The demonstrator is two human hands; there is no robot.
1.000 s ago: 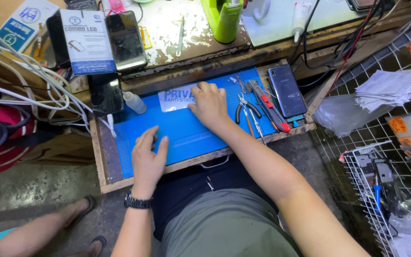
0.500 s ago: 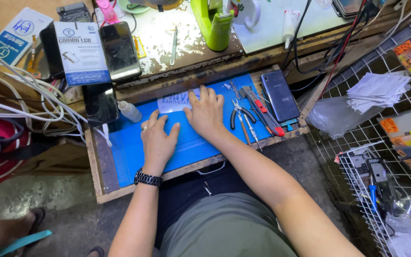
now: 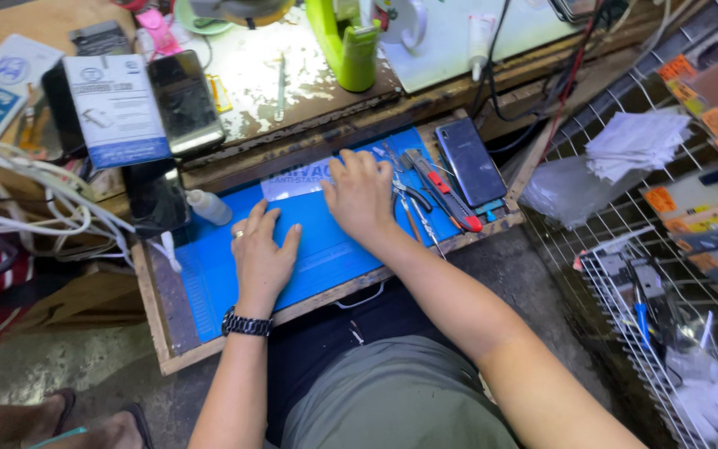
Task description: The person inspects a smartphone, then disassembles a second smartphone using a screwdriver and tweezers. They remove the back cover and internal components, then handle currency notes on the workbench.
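Lap: person seated, grey shorts, knees under the near edge of a wooden tray.
Left hand: open, palm down, fingers spread, flat on the blue mat; black wristwatch on the wrist.
Right hand: open, palm down, flat on the mat, just right of and farther than the left; fingertips on a pale film packet at the mat's far edge.
Mat: covers most of the tray, centre of scene.
Tools: pliers, red-handled cutter, tweezers, just right of the right hand.
Dark phone: face down, right of the tools, far right corner of the tray.
Small bottle: far left of the mat.
Far bench: green tape dispenser; second phone beside a white box.
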